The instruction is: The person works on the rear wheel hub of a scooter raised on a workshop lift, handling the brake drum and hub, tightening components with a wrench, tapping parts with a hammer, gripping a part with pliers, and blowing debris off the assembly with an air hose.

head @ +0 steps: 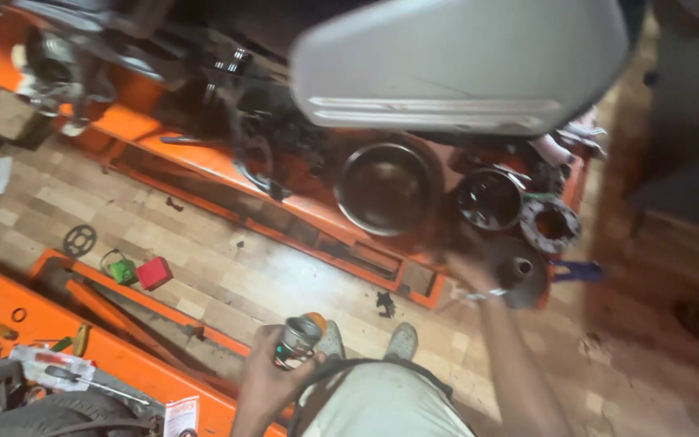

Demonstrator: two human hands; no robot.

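The person stands over a cluttered workshop floor, shoes showing at the bottom of the view. The left hand (pixel 267 374) is curled tight around a small metal can (pixel 296 341) held close to the body, its round top tilted up and a bit of orange showing just behind it. The right hand (pixel 469 271) is stretched out toward the low orange ramp (pixel 228 174) — it is blurred, so I cannot tell whether the fingers are spread or closed. It sits just beside a dark cone-shaped metal part (pixel 521 271) lying at the ramp's near end.

Near that part rests a ring-shaped gear piece (pixel 552 225), and beside it a dark round housing (pixel 489 199). A wide steel bowl (pixel 385 188) sits further left on the ramp. Above everything hangs a pale grey motorcycle side panel (pixel 463 65), blurred.

On the tiled floor to the left lie a small red box (pixel 154 273), a green object (pixel 120 269) and a sprocket (pixel 79 239) — all well apart from both hands.
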